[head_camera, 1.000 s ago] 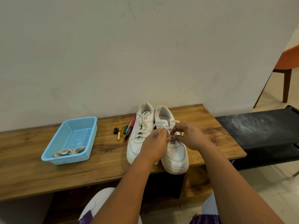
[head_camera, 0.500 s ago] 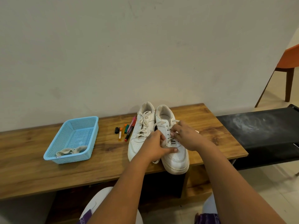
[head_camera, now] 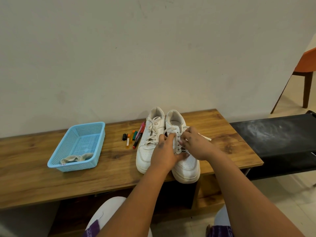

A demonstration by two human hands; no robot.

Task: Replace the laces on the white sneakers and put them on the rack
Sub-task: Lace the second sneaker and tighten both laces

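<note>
Two sneakers sit side by side on the bench (head_camera: 222,127). My left hand (head_camera: 165,151) braces the right sneaker (head_camera: 185,165); my right hand (head_camera: 196,144) pinches its lace (head_camera: 171,129). Limp, light cord: grip near the tip.

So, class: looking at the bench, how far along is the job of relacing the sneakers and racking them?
Nothing looks finished. The left sneaker is fully laced. Both hands, left hand and right hand, work the lace on the right sneaker, whose lower eyelets look bare. A bundle of laces lies in the blue basket. Both sneakers sit on the bench, not the black rack.
</note>
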